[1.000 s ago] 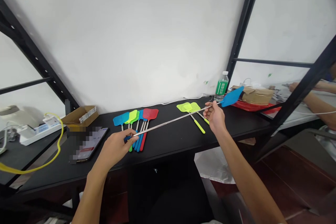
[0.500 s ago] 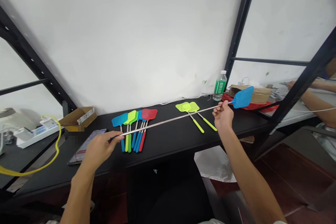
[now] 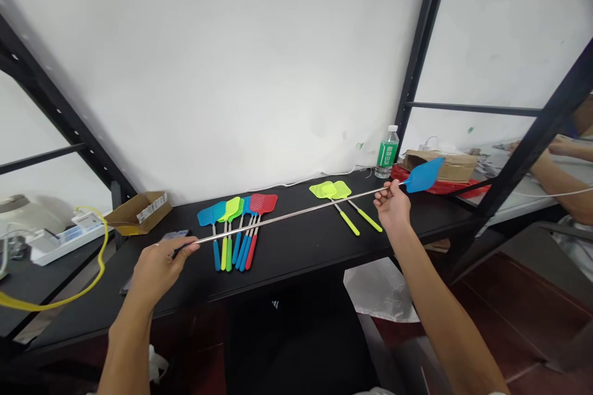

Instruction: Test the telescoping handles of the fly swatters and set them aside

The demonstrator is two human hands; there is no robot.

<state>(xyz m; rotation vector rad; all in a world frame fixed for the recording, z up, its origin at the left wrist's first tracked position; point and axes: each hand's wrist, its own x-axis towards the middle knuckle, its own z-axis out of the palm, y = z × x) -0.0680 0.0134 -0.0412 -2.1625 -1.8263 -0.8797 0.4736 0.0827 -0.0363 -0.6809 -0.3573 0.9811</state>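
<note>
A blue fly swatter (image 3: pixel 296 213) with a long, drawn-out metal rod stretches between my two hands above the black table. My left hand (image 3: pixel 160 262) is closed round its handle end, which the fingers mostly hide. Close to the blue paddle, my right hand (image 3: pixel 391 202) pinches the rod. Below the rod, to the left, lies a row of several short swatters in blue, yellow-green, green and red, among them a red swatter (image 3: pixel 263 203). Two yellow-green swatters (image 3: pixel 343 190) lie nearer my right hand, their heads overlapping.
A water bottle (image 3: pixel 386 153) stands at the back right, beside a cardboard box (image 3: pixel 456 168) on red plastic. Left are an open carton (image 3: pixel 132 215), a phone (image 3: pixel 176 234), a power strip (image 3: pixel 69 245) and a yellow cable (image 3: pixel 102 253). Another person's arm (image 3: pixel 563 176) shows at far right.
My left hand has moved left and slightly down, and more of the rod spans between my hands. The blue paddle has turned more edge-on. My right hand has barely shifted.
</note>
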